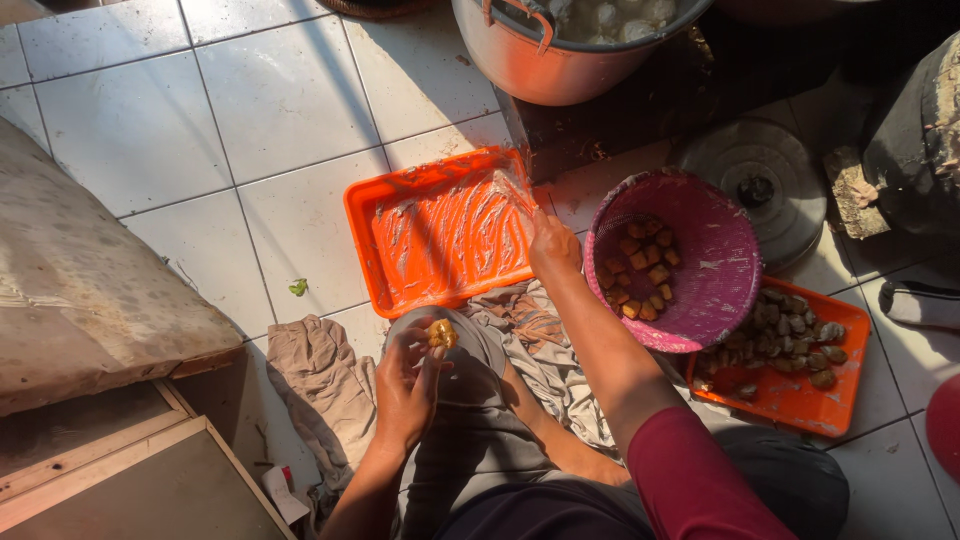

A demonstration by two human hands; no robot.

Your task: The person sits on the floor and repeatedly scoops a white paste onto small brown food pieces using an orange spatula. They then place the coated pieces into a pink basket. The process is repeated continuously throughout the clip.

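- left hand (408,380) is pinching a golden fried piece (442,333) in its fingertips, right over the knee
- right hand (553,250) reaches to the smeared orange tray (440,228) — fingers on its right edge, holding nothing
- pink basket (672,258) just beside it has more fried pieces; second orange tray (800,395) sits under its edge

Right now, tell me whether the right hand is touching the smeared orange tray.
Touching. The head view shows the right hand resting its fingertips on the orange tray's smeared right edge.
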